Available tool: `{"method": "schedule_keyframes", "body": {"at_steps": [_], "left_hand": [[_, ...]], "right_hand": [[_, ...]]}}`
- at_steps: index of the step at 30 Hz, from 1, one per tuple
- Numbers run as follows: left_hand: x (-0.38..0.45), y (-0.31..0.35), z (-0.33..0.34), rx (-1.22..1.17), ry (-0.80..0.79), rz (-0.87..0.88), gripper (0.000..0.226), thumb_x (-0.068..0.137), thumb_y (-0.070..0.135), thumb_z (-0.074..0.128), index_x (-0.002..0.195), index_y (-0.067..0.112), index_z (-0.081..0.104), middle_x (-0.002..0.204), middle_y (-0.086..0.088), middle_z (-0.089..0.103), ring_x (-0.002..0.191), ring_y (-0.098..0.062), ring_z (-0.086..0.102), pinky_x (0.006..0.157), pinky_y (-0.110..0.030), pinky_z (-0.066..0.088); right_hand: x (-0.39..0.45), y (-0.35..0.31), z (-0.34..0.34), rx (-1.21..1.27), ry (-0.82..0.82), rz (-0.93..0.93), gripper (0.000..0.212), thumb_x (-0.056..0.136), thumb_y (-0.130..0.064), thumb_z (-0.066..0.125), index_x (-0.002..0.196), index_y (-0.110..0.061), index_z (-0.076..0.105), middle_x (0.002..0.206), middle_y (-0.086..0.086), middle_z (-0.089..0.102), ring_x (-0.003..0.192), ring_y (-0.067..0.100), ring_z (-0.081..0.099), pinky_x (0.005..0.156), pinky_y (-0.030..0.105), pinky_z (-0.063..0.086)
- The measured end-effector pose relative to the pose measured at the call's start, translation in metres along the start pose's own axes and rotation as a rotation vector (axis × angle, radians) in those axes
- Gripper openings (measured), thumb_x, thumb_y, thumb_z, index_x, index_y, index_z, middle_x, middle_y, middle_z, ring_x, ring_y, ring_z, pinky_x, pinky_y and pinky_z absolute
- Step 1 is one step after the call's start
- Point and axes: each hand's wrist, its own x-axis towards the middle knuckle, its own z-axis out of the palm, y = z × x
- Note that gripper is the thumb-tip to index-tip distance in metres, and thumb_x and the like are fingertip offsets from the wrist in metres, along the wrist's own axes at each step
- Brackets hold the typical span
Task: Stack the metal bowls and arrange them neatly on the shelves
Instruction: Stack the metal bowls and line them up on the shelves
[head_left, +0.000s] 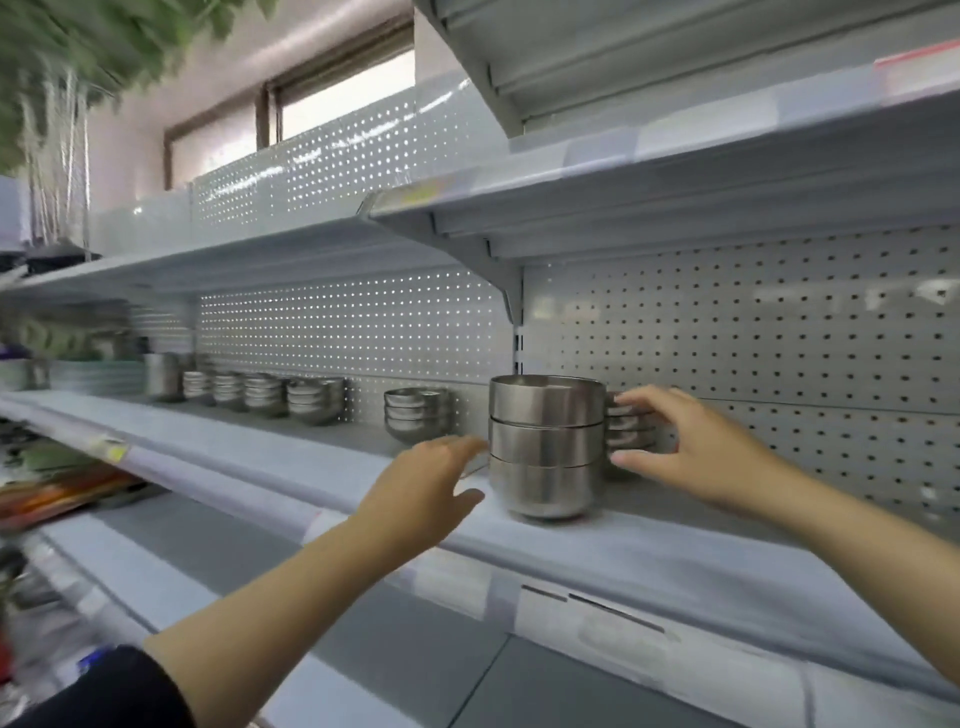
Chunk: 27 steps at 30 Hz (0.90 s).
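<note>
Two hands (426, 483), three stacked bowls (545, 447)

Brushed steel bowls (545, 447); perforated matt shelf (597, 545).

Background: perforated grey back panel (753, 332) behind the shelving. Window (291, 98) with dark brown frame high on the rear wall. Green hanging foliage (67, 47) top left, blurred. Far left: metal cup (161, 373) standing upright, beside a stack of pale green plates (98, 375). Yellow price tag (115, 451) on a shelf edge. Orange and red items (57, 496) lower left, too blurred to identify.
</note>
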Motion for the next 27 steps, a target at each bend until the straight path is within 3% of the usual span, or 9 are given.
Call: {"method": "schedule_keyframes", "body": {"at_steps": [4,7,10,12,17,21,24,27], "left_hand": [[0.028,-0.02,0.015,-0.225,0.004,-0.017,0.083,0.081,0.039,0.067,0.147,0.031,0.017,0.143,0.002,0.044,0.126,-0.018,0.045,0.099,-0.027,0.038],[0.053,-0.026,0.026,-0.329,-0.038,0.018,0.096,0.076,0.042,0.07,0.147,0.037,0.005,0.147,0.0,0.035,0.13,-0.019,0.039,0.102,-0.028,0.034],[0.071,-0.035,0.034,-0.369,-0.039,0.052,0.098,0.073,0.04,0.074,0.145,0.041,0.007,0.148,0.001,0.034,0.127,-0.018,0.044,0.101,-0.028,0.037],[0.077,-0.042,0.038,-0.373,-0.015,0.086,0.094,0.071,0.039,0.076,0.139,0.045,0.011,0.144,0.002,0.04,0.124,-0.017,0.048,0.098,-0.027,0.039],[0.08,-0.056,0.049,-0.386,0.04,0.196,0.087,0.068,0.041,0.077,0.131,0.045,0.017,0.136,0.006,0.047,0.115,-0.015,0.054,0.088,-0.023,0.041],[0.082,-0.06,0.053,-0.443,0.028,0.232,0.088,0.069,0.041,0.076,0.132,0.046,0.015,0.135,0.004,0.048,0.11,-0.017,0.056,0.091,-0.031,0.047],[0.084,-0.063,0.055,-0.474,0.0,0.249,0.089,0.07,0.042,0.076,0.132,0.05,0.013,0.137,0.004,0.046,0.11,-0.016,0.056,0.093,-0.033,0.048],[0.085,-0.066,0.058,-0.567,-0.031,0.263,0.096,0.07,0.041,0.077,0.129,0.063,0.004,0.143,0.008,0.041,0.115,-0.012,0.053,0.093,-0.021,0.043]], "right_hand": [[0.028,-0.004,0.017,-0.002,0.026,0.042,0.061,0.081,-0.05,0.064,0.135,-0.039,0.037,0.138,-0.01,0.043,0.121,0.008,0.044,0.092,0.024,0.035],[0.049,-0.004,0.026,-0.031,0.037,0.038,0.058,0.081,-0.049,0.064,0.133,-0.038,0.042,0.137,-0.009,0.043,0.116,0.007,0.046,0.091,0.02,0.035],[0.061,-0.001,0.032,-0.044,0.055,-0.01,0.033,0.081,-0.046,0.064,0.11,-0.045,0.049,0.119,-0.01,0.052,0.102,0.002,0.049,0.08,0.007,0.034],[0.064,0.0,0.035,-0.076,0.064,-0.032,0.026,0.08,-0.047,0.063,0.101,-0.045,0.049,0.109,-0.014,0.053,0.099,0.001,0.051,0.077,0.005,0.033],[0.069,-0.001,0.036,-0.125,0.059,-0.052,0.023,0.074,-0.059,0.055,0.091,-0.043,0.053,0.097,-0.023,0.054,0.091,-0.004,0.053,0.074,0.015,0.04],[0.067,-0.005,0.038,-0.132,0.083,-0.024,0.032,0.071,-0.061,0.054,0.095,-0.039,0.056,0.1,-0.021,0.056,0.094,-0.002,0.055,0.08,0.021,0.046],[0.063,-0.008,0.041,-0.16,0.112,0.001,0.028,0.069,-0.063,0.054,0.092,-0.047,0.05,0.101,-0.024,0.053,0.094,-0.005,0.053,0.079,0.013,0.042],[0.06,-0.013,0.047,-0.143,0.127,0.05,0.02,0.07,-0.062,0.055,0.084,-0.052,0.047,0.097,-0.028,0.051,0.095,-0.015,0.049,0.069,0.009,0.04]]}}
